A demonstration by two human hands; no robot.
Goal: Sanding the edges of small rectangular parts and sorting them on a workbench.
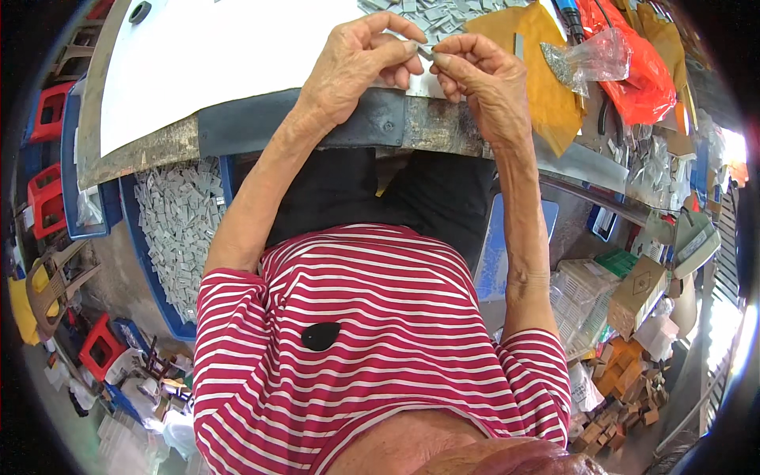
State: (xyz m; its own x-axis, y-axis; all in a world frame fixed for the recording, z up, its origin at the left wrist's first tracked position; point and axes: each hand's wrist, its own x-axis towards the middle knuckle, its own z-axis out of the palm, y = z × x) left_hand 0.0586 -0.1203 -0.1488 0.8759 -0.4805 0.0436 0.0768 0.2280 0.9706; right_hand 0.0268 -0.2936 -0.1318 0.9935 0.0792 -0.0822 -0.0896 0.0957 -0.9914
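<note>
Over the front part of the table, my left hand (370, 57) and my right hand (484, 77) meet, thumbs and forefingers pinched on a small grey metal piece (425, 53). Each hand grips one end of it; my fingertips cover most of its shape. Just beyond my hands lies a pile of similar small grey pieces (443, 14) on the white tabletop sheet (214, 63). Brown paper (546, 99) lies beside my right hand, with a clear plastic bag of small metal bits (564, 70) on it.
A blue bin (142, 261) full of grey pieces stands below the table on the left. At the right of the table are a red plastic bag (641, 91) and a blue-handled tool (568, 16). A black ring (140, 12) sits far left. Red stools (49, 198) and cardboard boxes (637, 297) stand around.
</note>
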